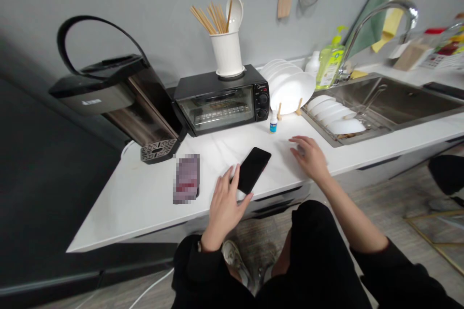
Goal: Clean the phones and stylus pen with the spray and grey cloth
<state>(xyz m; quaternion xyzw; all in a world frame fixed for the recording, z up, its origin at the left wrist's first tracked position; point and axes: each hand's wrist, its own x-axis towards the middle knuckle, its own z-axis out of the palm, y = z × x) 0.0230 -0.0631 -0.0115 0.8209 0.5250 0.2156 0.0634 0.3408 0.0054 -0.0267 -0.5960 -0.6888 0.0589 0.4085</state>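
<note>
A black phone (254,170) lies flat and slanted on the white counter (145,217). My left hand (227,200) is at the phone's lower left edge, fingers apart, with something small and white partly hidden under it. To the right of the phone, my right hand (309,157) hovers low over the counter with its fingers spread and nothing in them. A small white bottle with a blue label (273,122) stands behind the phone. Left of my left hand lies a pixelated, purplish flat object (187,178).
A black toaster oven (221,106) carries a white utensil holder (227,52). The tall dark dispenser (123,111) stands at the left. White plates (292,94) stand upright in a rack. Bowls (337,116) sit in the steel sink (395,101), beside a green soap bottle (329,65).
</note>
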